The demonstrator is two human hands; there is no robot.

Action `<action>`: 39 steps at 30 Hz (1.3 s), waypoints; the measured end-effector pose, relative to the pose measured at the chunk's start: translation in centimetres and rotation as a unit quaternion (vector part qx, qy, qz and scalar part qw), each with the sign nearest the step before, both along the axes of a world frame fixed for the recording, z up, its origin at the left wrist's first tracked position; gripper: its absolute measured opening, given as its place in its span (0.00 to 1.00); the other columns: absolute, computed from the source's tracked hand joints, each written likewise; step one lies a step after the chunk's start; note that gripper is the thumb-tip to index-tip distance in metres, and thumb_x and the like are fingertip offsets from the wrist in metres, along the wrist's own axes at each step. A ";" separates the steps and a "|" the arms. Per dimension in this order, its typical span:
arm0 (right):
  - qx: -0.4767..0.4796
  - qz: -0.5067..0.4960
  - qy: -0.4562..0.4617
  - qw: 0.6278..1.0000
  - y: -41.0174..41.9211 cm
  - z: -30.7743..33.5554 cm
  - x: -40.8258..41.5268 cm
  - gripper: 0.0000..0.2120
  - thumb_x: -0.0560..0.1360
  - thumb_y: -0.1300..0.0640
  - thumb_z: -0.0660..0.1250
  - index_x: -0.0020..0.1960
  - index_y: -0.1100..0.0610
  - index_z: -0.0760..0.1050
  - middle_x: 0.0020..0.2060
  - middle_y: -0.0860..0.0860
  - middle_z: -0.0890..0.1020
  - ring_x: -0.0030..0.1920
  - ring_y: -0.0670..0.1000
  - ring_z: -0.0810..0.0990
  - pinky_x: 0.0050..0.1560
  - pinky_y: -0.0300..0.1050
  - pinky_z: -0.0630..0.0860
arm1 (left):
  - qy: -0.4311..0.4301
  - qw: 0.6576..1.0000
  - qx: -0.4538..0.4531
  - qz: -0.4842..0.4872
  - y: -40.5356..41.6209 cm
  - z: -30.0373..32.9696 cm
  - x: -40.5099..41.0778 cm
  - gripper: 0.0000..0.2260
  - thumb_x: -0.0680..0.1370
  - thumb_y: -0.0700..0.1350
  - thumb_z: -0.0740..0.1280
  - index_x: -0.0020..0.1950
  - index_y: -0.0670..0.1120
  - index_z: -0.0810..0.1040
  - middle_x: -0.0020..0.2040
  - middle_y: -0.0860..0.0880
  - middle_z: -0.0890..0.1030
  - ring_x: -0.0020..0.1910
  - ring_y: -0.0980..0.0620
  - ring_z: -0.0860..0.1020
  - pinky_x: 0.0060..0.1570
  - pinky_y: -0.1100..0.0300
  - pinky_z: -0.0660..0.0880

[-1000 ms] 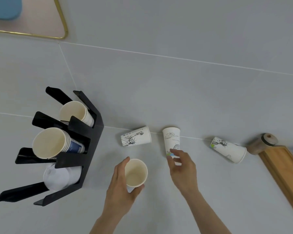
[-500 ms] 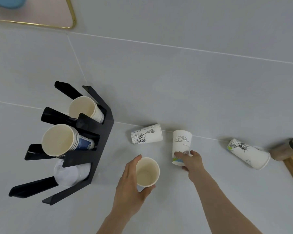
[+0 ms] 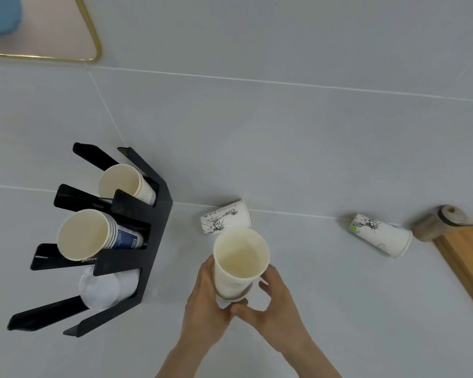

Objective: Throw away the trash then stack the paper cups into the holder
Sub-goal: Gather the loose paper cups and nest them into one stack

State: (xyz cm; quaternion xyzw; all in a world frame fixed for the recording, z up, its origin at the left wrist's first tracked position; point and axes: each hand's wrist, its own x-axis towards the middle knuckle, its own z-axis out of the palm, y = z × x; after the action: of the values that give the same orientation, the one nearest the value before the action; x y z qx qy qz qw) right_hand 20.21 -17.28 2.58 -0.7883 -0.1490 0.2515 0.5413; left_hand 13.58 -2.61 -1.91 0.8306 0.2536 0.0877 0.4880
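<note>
Both hands hold a white paper cup [image 3: 239,257] upright, its mouth facing me; it sits partly inside a second cup whose rim shows at its base. My left hand [image 3: 206,298] wraps the left side and my right hand [image 3: 273,301] cups the lower right. Two printed paper cups lie on their sides: one [image 3: 225,217] just behind the held cup, another [image 3: 380,234] farther right. The black cup holder [image 3: 153,236] stands at left with cup stacks [image 3: 85,236] in its upper slots and white lids [image 3: 107,287] in a lower one.
A wooden board [image 3: 467,263] runs along the right edge, with a brown lidded jar [image 3: 434,225] lying at its far end. A pink tray with a gold rim [image 3: 92,31] sits at the top left, holding something blue.
My right hand picked the standing printed cup off the counter and brought it to the cup in my left hand. The two cups are now nested and raised toward me.
</note>
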 end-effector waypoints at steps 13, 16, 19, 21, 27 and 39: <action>-0.024 -0.016 -0.111 0.993 -0.1 -2.4 -0.2 0.20 0.72 0.40 0.71 0.63 0.30 0.73 0.67 0.35 0.78 0.64 0.39 0.79 0.56 0.46 0.83 | -0.027 0.999 0.020 -0.024 -0.6 0.8 -0.2 0.50 0.62 0.56 0.80 0.73 0.73 0.51 0.66 0.77 0.62 0.60 0.77 0.69 0.50 0.69 0.72; -0.017 -0.011 -0.099 0.995 -0.4 -2.8 0.1 0.24 0.73 0.42 0.73 0.68 0.38 0.74 0.66 0.36 0.79 0.62 0.41 0.81 0.54 0.44 0.84 | -0.029 0.999 0.028 -0.031 -0.8 0.4 0.2 0.47 0.65 0.53 0.80 0.73 0.72 0.52 0.66 0.75 0.61 0.60 0.69 0.71 0.49 0.70 0.73; 0.010 -0.056 -0.053 0.997 -1.5 -2.5 1.8 0.24 0.75 0.49 0.76 0.70 0.43 0.75 0.63 0.38 0.81 0.58 0.42 0.84 0.51 0.41 0.84 | -0.026 0.999 0.027 -0.018 -1.0 0.2 1.1 0.46 0.66 0.55 0.80 0.75 0.65 0.55 0.65 0.74 0.62 0.60 0.65 0.70 0.52 0.63 0.74; 0.011 -0.160 -0.029 0.987 -3.1 -2.5 4.1 0.20 0.76 0.53 0.75 0.67 0.45 0.78 0.59 0.41 0.83 0.52 0.42 0.86 0.51 0.43 0.85 | -0.021 0.999 0.025 -0.013 -1.0 0.2 2.0 0.46 0.66 0.54 0.81 0.76 0.64 0.56 0.64 0.76 0.61 0.59 0.65 0.69 0.53 0.60 0.73; -0.057 -0.466 0.021 0.883 -12.5 -4.5 15.0 0.10 0.76 0.53 0.71 0.57 0.45 0.77 0.56 0.50 0.83 0.49 0.61 0.86 0.59 0.63 0.82 | -0.025 1.000 0.007 -0.010 -2.4 0.2 4.2 0.45 0.65 0.50 0.82 0.75 0.63 0.59 0.64 0.77 0.63 0.57 0.65 0.70 0.52 0.56 0.72; -0.007 -0.544 0.198 0.816 -20.5 -7.6 23.6 0.23 0.80 0.57 0.68 0.73 0.56 0.71 0.43 0.56 0.77 0.34 0.56 0.76 0.39 0.53 0.81 | -0.022 0.999 -0.009 -0.044 -4.8 0.4 8.7 0.46 0.65 0.48 0.82 0.76 0.59 0.61 0.67 0.68 0.64 0.58 0.69 0.67 0.56 0.55 0.70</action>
State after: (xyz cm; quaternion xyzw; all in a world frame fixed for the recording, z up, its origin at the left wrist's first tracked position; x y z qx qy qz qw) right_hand 43.82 -37.80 -5.07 -0.6780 0.4157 0.0675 0.6024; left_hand 22.24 -7.44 -1.53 0.8347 0.2069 0.0817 0.5038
